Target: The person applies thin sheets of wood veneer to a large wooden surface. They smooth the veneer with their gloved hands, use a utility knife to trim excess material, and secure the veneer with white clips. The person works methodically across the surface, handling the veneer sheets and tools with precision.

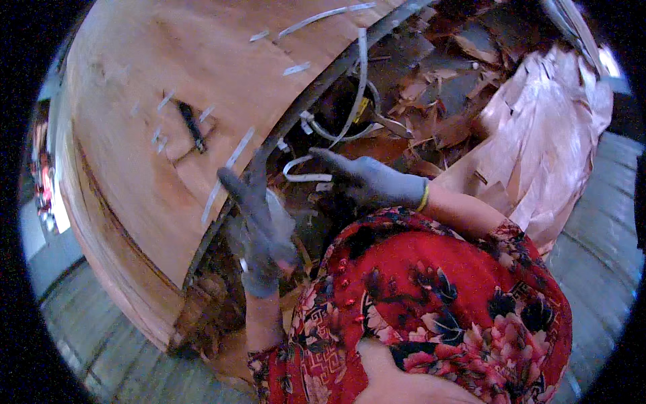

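Left hand (261, 229), gloved, fingers spread, is at the edge of the tan sheet (168, 60) filling the upper left. Near centre, a curled white strip (309, 178) adjoins the gloved right hand (377, 182), forefinger outstretched; whether it pinches the strip is unclear.

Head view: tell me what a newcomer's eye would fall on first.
Probably the red floral garment, filling the lower middle. A broad tan sheet with pale strips and a narrow dark object spreads across the upper left. Near the sheet's lower-right edge are the grey-gloved left hand and right hand.
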The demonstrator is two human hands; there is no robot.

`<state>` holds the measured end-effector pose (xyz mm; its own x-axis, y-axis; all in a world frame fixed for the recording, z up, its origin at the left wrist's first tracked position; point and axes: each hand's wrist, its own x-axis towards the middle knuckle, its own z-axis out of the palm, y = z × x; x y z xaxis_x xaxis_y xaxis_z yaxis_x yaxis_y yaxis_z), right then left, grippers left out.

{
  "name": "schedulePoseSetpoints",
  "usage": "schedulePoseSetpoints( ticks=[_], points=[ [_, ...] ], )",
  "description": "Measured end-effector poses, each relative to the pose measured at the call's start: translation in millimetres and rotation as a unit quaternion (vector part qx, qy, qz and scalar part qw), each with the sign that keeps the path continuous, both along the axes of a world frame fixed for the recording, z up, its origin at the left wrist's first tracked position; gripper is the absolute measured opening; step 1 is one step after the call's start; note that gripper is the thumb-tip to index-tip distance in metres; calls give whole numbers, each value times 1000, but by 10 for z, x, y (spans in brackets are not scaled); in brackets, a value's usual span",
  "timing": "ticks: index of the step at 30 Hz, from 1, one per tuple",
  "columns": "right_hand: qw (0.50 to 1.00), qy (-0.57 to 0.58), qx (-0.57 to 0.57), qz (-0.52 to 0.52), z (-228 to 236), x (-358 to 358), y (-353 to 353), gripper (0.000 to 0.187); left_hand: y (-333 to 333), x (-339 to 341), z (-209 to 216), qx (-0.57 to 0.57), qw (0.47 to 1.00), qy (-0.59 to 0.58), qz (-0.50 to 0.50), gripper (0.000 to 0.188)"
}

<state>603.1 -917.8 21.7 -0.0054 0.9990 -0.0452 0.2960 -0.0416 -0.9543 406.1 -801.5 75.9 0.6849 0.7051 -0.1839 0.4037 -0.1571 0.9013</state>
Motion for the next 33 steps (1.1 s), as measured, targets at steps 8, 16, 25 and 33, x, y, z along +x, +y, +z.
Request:
schedulePoseSetpoints(
  ticks=[8,16,25,33],
  points=[
    [989,-39,-97,102,77,53,98,71,-96,305,-136,195,961,117,-156,28],
    [968,-127,-119,180,-54,141,-33,72,-169,544,-130,106,932,227,-263,19],
    [839,-488,-40,-237,368,2643,-697,37,-87,1053,-1201,121,974,188,-21,29],
    [824,-555,57,-100,-692,1366,-484,49,16,1705,-1878,-12,973,202,115,32]
  ],
)
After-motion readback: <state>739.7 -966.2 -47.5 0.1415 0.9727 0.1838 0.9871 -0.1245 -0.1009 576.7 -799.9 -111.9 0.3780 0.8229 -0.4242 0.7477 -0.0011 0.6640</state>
